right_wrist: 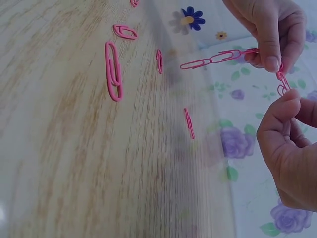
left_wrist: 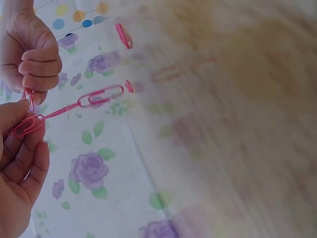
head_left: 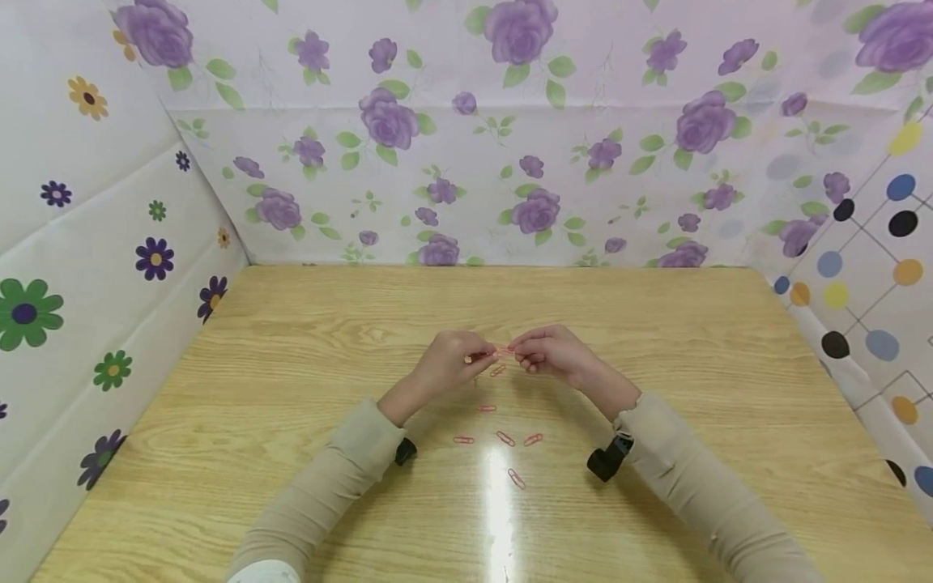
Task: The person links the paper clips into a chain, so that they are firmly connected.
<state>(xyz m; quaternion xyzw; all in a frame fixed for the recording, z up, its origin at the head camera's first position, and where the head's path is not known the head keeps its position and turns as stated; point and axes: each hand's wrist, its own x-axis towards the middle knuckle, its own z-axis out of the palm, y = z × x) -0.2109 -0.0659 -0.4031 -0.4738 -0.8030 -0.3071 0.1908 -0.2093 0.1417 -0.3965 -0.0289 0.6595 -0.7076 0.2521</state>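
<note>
Both hands meet above the middle of the table. My left hand (head_left: 453,359) pinches the end of a chain of linked pink paper clips (left_wrist: 101,95) between thumb and fingers. The rest of that chain (right_wrist: 225,54) hangs down freely from the fingertips. My right hand (head_left: 557,354) pinches another pink paper clip (right_wrist: 282,83), which touches the clip at the left fingertips. Whether these two clips are hooked together I cannot tell, as fingers cover part of them.
Several loose pink paper clips lie on the wooden table (head_left: 328,502) nearer the body, among them one paper clip (head_left: 516,478) closest to the front. Flower-patterned cloth (head_left: 452,146) stands behind the table, with patterned cloth walls at both sides.
</note>
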